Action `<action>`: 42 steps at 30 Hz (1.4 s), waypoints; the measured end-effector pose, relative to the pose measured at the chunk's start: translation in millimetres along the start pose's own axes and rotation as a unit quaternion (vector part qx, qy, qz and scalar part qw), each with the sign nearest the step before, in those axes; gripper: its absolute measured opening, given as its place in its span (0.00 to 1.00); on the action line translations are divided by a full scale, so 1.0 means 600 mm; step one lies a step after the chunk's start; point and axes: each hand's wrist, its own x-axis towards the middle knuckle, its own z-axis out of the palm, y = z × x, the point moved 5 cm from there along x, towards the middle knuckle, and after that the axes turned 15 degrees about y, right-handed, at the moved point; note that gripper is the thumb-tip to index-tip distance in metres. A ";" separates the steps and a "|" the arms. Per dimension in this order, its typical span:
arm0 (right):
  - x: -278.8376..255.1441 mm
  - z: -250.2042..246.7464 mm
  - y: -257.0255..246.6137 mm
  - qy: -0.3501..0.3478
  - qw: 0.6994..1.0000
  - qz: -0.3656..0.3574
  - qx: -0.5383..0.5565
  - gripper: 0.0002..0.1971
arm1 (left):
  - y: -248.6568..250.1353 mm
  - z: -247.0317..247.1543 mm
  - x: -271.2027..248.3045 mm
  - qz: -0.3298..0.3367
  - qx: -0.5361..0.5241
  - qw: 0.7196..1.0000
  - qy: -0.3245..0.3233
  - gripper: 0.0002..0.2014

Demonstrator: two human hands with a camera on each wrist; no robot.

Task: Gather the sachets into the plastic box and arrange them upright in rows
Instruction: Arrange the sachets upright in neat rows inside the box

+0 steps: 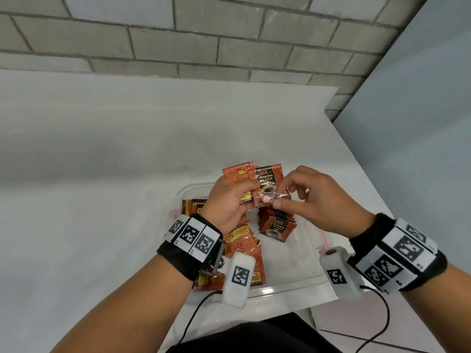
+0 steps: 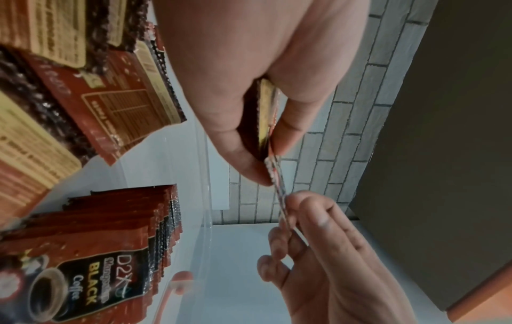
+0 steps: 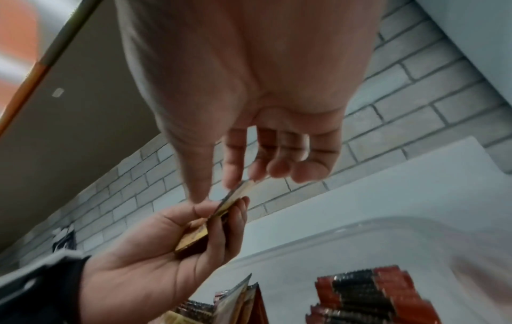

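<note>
Left hand: the left hand [image 1: 230, 200] is clamped on a small fan of sachets [image 1: 254, 179], thumb on one face and fingers on the other, held up above the far edge of the box.
Right hand: the right hand [image 1: 309, 197] pinches the lower corner of the front sachet [image 1: 267, 186] between thumb and forefinger; its other fingers are loosely curled and hold nothing.
Box: a clear plastic box [image 1: 293, 278] sits on the white tabletop [image 1: 102, 174] near its right edge, below both hands.
Upright row: a stack of sachets [image 1: 276, 224] stands tilted in the middle of the box, printed fronts facing the person.
Loose pile: more sachets [image 1: 242, 242] lie flat and overlapping along the left side of the box, partly hidden by the left wrist.
In the way: the wrist bands and white camera blocks [image 1: 238, 278] cover the near left and near right corners of the box.
Around: a grey brick wall [image 1: 204, 34] stands behind the tabletop.
</note>
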 end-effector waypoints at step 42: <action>-0.052 0.078 0.047 -0.262 0.896 -0.002 -0.358 0.09 | -0.002 -0.003 -0.003 -0.013 0.033 0.999 0.017 0.05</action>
